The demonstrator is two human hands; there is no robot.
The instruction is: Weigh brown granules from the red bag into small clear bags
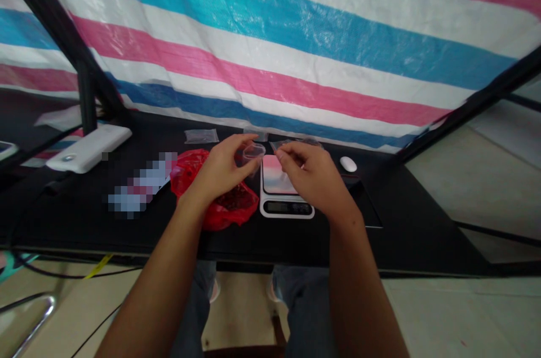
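We show a small transparent plastic pouch (253, 154), gathered into a loose cup shape, held just above the left edge of the scale platform. The left hand (220, 169) was curled and narrowly closed, holding this pouch between the thumb and fingertips. The right hand (313, 173) held a thin transparent plastic sheet (296, 144) in a narrow pinch between thumb and forefinger, just beside the pouch, with the hand over the back of the scale. The two hands were near each other but not touching.

Directly below the right hand lay a white digital kitchen scale (286, 207), its glossy platform reflecting pink and white and its dark display facing us. To the left of the scale, and touching it, was a crumpled red plastic bag (215, 194) with dark contents that we could not identify. Two flat transparent plastic bags lay behind the hands: one (201, 136) farther left and one (256, 135) just behind the pouch. A white computer mouse (348, 164) lay to the right.

A pixelated object (141, 184) and a white rectangular device (88, 147), possibly a power bank, lay toward the left. All of these rested on a black tabletop (84, 217), backed by a blue, white and pink striped tarpaulin (270, 48).
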